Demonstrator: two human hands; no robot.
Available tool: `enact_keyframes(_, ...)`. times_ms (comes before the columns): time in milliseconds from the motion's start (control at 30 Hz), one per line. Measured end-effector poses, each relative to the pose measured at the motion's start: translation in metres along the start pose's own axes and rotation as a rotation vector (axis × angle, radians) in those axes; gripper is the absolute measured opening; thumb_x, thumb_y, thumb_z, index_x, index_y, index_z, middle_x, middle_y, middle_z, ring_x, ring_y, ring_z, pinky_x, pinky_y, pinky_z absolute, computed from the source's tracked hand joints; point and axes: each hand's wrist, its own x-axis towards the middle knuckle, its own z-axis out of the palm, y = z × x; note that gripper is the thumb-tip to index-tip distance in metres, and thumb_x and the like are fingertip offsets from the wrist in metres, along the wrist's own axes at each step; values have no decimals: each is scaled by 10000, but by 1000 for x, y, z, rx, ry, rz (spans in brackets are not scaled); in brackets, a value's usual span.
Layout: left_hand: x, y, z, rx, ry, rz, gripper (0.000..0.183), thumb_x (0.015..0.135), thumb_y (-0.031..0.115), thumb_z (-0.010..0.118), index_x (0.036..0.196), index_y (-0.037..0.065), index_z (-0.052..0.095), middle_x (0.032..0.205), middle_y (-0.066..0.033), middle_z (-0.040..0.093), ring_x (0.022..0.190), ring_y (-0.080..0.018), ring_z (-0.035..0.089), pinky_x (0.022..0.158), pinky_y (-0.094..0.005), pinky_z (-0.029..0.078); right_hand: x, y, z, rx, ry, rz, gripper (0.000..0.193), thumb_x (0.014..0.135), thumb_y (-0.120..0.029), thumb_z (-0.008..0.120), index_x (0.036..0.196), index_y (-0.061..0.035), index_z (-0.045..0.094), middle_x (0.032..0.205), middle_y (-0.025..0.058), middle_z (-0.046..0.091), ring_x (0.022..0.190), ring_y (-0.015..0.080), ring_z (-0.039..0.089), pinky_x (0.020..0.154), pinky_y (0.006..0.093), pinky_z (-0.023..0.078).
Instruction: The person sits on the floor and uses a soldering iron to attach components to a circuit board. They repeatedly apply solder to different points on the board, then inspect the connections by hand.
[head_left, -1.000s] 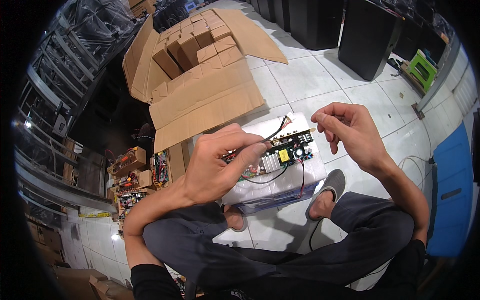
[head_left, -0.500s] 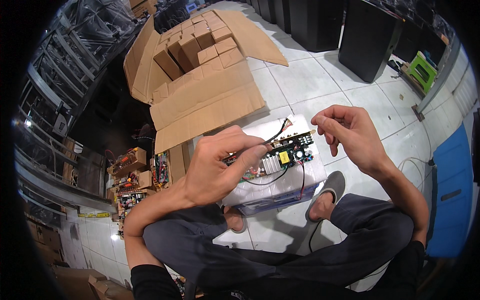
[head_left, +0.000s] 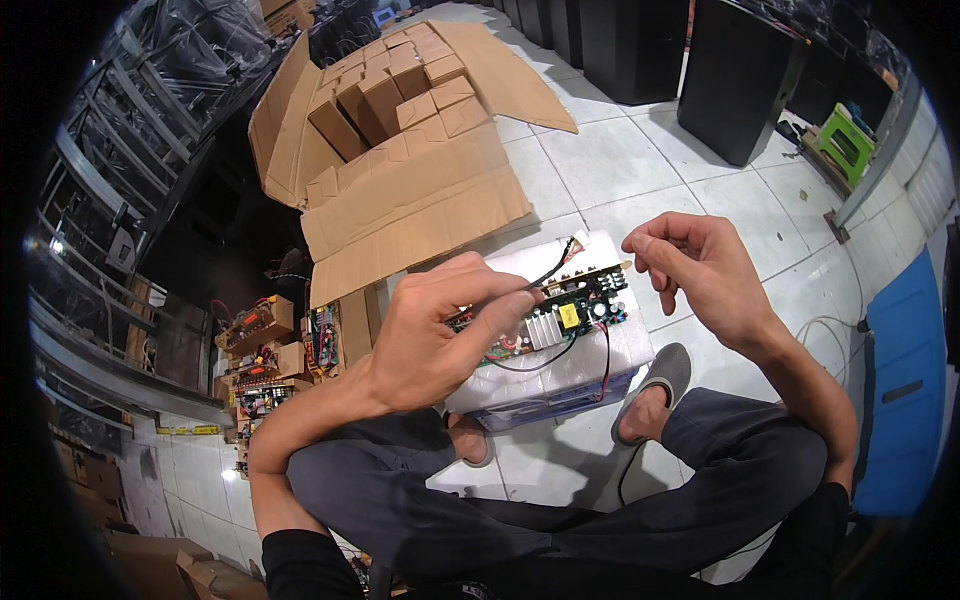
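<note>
My left hand [head_left: 440, 325] pinches a black cable [head_left: 548, 278] between thumb and fingertips. The cable rises up and right to a white plug [head_left: 581, 240] with thin coloured wires. Beneath that hand is a circuit board [head_left: 592, 312] with a silver heatsink, a yellow transformer and round capacitors; the hand covers its left part. It lies on a white foam block [head_left: 628, 350]. A thin red and black wire pair hangs over the block's front. Just right of the board, my right hand [head_left: 705, 270] is raised with thumb and index finger together; whatever they hold cannot be made out.
A large open carton [head_left: 420, 225] full of small brown boxes stands beyond the block. More circuit boards [head_left: 265, 370] sit stacked at the left. Black cabinets [head_left: 735, 90] line the far right, with a green stool [head_left: 848, 140] and a blue panel [head_left: 905, 385] nearer.
</note>
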Motion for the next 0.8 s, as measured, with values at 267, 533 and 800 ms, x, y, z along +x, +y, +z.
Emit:
enact_keyframes(267, 1, -4, 1, 20, 3, 64, 137, 918, 26, 658, 1008, -50, 727, 752, -107, 669, 679, -145, 594, 611, -287, 449, 0, 2, 1, 4, -21, 10, 265, 970, -193, 627, 1021, 60, 684, 742, 13, 591, 607, 38, 510, 482, 209, 454)
enact_keyframes(533, 2, -3, 1, 39, 6, 66, 137, 908, 34, 673, 1004, -48, 725, 755, -116, 673, 672, -160, 598, 591, -301, 451, -1, 3, -2, -5, -51, 14, 250, 979, -171, 619, 1051, 62, 673, 779, 10, 595, 637, 33, 518, 503, 205, 469)
enact_keyframes(800, 1, 0, 1, 48, 4, 47, 130, 914, 31, 656, 993, -35, 736, 743, -96, 680, 699, -146, 589, 626, -291, 442, -2, -3, 0, -16, -49, 47, 239, 977, -170, 624, 1053, 50, 680, 789, 12, 605, 643, 36, 526, 510, 204, 473)
